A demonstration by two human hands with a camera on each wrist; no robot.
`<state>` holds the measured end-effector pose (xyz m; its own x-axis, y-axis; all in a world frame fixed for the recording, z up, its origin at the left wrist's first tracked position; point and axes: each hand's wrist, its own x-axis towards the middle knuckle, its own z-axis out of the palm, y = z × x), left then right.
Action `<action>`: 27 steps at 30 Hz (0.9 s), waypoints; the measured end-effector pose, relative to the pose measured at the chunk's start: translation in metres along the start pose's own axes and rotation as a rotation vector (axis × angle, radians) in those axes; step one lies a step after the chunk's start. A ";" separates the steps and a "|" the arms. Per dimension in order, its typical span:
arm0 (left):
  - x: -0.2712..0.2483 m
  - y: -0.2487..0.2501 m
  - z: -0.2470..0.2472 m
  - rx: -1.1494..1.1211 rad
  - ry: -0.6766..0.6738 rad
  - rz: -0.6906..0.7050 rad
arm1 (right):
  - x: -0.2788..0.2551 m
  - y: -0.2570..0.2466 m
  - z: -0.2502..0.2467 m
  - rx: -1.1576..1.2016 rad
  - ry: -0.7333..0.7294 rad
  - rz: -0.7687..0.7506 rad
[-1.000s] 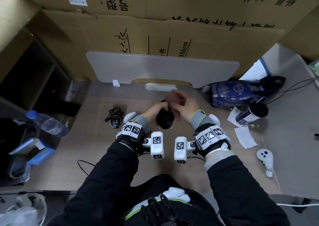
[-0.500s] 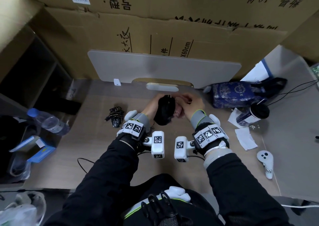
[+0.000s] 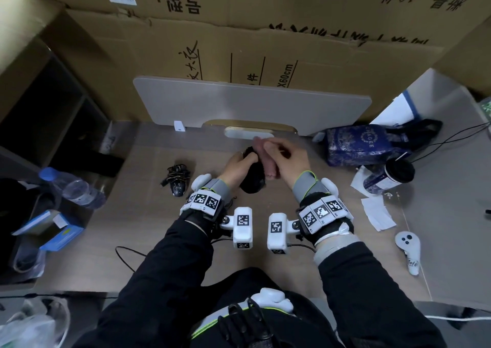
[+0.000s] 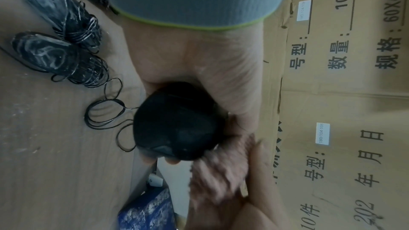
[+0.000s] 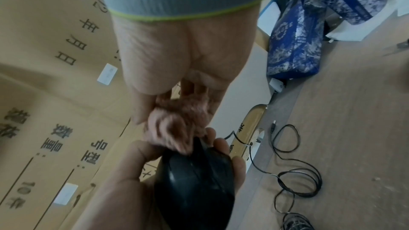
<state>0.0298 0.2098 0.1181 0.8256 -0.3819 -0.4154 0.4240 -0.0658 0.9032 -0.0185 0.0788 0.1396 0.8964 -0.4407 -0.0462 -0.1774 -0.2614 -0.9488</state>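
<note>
Nearest me, off to my right, a white plastic handheld controller (image 3: 407, 246) lies on the pale wood-grain tabletop (image 3: 159, 228). Just ahead, both hands are up over the middle. My left hand (image 3: 235, 165) curls around a black plastic computer mouse (image 3: 252, 181) and cradles it off the tabletop, while its thin black cable (image 5: 294, 177) drops in loops onto the wood. My right hand (image 3: 288, 159) pinches a fuzzy pink cloth (image 3: 267, 161), bunched in the fingers and pressed right against the mouse. Out to the left lies a second dark mouse bundled in its own cable (image 3: 177, 181). Beyond it all, a grey-white flat board (image 3: 252, 103) leans on brown cardboard boxes (image 3: 265, 42).
</note>
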 end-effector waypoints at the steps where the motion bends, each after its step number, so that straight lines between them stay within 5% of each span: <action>1: 0.000 -0.002 -0.001 0.000 -0.001 0.021 | -0.001 -0.002 0.000 -0.022 -0.068 -0.031; 4: -0.004 -0.005 -0.004 0.002 -0.017 0.029 | 0.001 -0.004 -0.002 -0.141 -0.155 -0.036; 8: -0.009 -0.005 -0.002 0.059 -0.043 0.009 | 0.008 -0.007 -0.010 -0.378 0.026 0.038; 13: -0.009 -0.003 -0.005 -0.057 -0.039 -0.106 | 0.002 0.006 -0.007 -0.250 0.032 0.115; 20: -0.016 -0.003 -0.001 -0.019 -0.040 -0.035 | -0.004 0.007 -0.012 -0.097 0.079 0.037; 23: -0.015 -0.001 -0.003 0.013 -0.061 0.010 | -0.010 0.000 -0.012 0.011 -0.052 -0.005; 27: -0.016 -0.004 -0.006 0.008 -0.091 -0.007 | -0.005 -0.001 -0.013 -0.141 -0.058 -0.013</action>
<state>0.0170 0.2222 0.1204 0.7855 -0.4635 -0.4101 0.4262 -0.0754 0.9015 -0.0276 0.0703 0.1451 0.9204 -0.3870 -0.0557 -0.2170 -0.3871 -0.8961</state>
